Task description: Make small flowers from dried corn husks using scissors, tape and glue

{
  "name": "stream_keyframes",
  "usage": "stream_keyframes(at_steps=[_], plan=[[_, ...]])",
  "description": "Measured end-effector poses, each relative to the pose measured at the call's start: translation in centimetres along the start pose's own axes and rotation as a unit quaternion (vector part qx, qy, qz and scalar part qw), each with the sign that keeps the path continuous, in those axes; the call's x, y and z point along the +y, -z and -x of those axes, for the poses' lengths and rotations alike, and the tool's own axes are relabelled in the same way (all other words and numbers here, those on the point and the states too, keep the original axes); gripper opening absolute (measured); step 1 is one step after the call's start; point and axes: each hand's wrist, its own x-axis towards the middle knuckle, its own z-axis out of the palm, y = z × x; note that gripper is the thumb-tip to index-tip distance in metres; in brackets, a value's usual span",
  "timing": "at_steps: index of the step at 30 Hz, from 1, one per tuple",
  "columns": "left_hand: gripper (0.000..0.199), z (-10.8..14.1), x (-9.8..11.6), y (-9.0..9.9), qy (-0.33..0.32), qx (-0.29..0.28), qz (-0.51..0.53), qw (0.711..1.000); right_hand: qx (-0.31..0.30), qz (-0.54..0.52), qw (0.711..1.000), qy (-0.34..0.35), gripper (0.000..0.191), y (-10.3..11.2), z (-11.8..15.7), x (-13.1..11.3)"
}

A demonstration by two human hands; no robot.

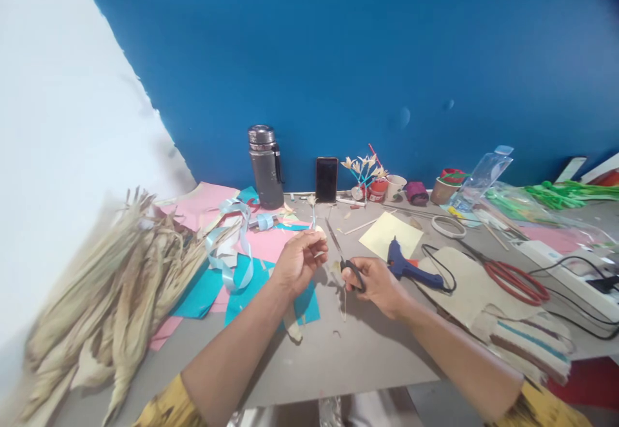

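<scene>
Between the fingertips of my left hand (300,256) is a small pale husk flower (312,202) on a thin light-blue stem, standing upright. Black-handled scissors (354,273) sit in my right hand (374,285), their blades pointing up and forward beside the flower; I cannot tell how far the blades are parted. Below and between my hands lie husk scraps (293,329) on the grey table (333,369). Finished-looking husk flowers (366,168) with blue stems stand at the back, near a red jar (378,189).
Dried corn husks (130,285) are heaped at left beside blue paper (200,291) and light-blue ribbon (244,275). A flask (266,169) and phone (326,180) stand behind. On the right are a blue glue gun (416,272), red-handled shears (517,282), a glove (527,343) and a power strip (570,278).
</scene>
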Motion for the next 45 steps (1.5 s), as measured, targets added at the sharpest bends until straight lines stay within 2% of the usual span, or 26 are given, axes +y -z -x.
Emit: stream_keyframes(at_steps=[6,9,12,15,17,20,21,23,24,25,26,27,29,30,32,36,41,43,45], plan=[[0.014,0.0,0.1,-0.2,0.038,0.011,-0.019,0.999,-0.05,-0.132,0.99,0.03,0.059,1.1,-0.2,-0.6],[0.013,0.0,0.2,-0.3,0.062,0.007,-0.047,0.997,-0.075,-0.178,0.981,0.023,0.057,1.4,-0.2,-0.7],[0.017,-0.2,0.2,0.0,0.077,-0.018,-0.111,0.991,-0.099,-0.217,0.971,0.019,0.055,1.8,-0.2,-0.7],[0.024,-0.4,0.1,0.2,0.069,-0.027,-0.223,0.972,-0.11,-0.249,0.962,0.022,0.053,2.6,0.0,-0.9],[0.024,-0.4,-0.1,0.2,0.047,-0.038,-0.317,0.946,-0.118,-0.265,0.957,0.021,0.052,3.1,0.1,-1.1],[0.014,-0.4,-0.3,0.3,0.002,-0.046,-0.459,0.887,-0.139,-0.286,0.948,0.009,0.055,3.9,0.2,-1.2],[0.013,-0.4,-0.3,0.3,-0.025,-0.031,-0.505,0.862,-0.146,-0.29,0.946,0.005,0.055,4.0,0.3,-1.3],[0.024,-0.3,-0.2,0.4,-0.095,0.021,-0.578,0.81,-0.158,-0.295,0.942,0.0,0.056,4.1,0.3,-1.2],[0.024,-0.3,-0.1,0.4,-0.129,0.039,-0.598,0.79,-0.162,-0.296,0.941,-0.002,0.056,4.0,0.3,-1.2],[0.02,-0.2,0.0,0.4,-0.154,0.045,-0.603,0.781,-0.167,-0.297,0.94,-0.003,0.056,3.9,0.3,-1.2],[0.015,-0.1,0.2,0.3,-0.163,0.034,-0.591,0.79,-0.171,-0.299,0.939,-0.004,0.056,3.8,0.2,-1.2],[0.014,0.0,0.3,0.1,-0.157,0.004,-0.562,0.812,-0.175,-0.302,0.937,-0.006,0.056,3.6,0.2,-1.2],[0.022,0.5,0.5,-0.3,-0.118,-0.096,-0.478,0.865,-0.181,-0.306,0.935,-0.012,0.056,3.3,0.3,-1.2],[0.028,0.7,0.4,-0.5,-0.1,-0.143,-0.438,0.882,-0.185,-0.307,0.934,-0.015,0.056,3.2,0.3,-1.2],[0.036,1.1,0.0,-1.0,-0.092,-0.196,-0.396,0.892,-0.19,-0.308,0.932,-0.018,0.056,2.9,0.3,-1.1],[0.019,1.3,-1.0,-1.4,-0.094,-0.163,-0.387,0.903,-0.202,-0.313,0.928,-0.013,0.054,2.5,0.2,-1.0],[0.018,0.9,-1.0,-1.1,-0.041,-0.126,-0.324,0.937,-0.21,-0.273,0.939,0.002,0.06,3.0,0.1,-1.8],[0.02,0.7,-0.7,-0.9,0.005,-0.118,-0.267,0.957,-0.189,-0.211,0.959,0.026,0.064,3.8,0.5,-2.3],[0.023,0.5,-0.4,-0.6,0.045,-0.109,-0.216,0.969,-0.143,-0.081,0.985,0.043,0.062,4.7,1.4,-2.7]])
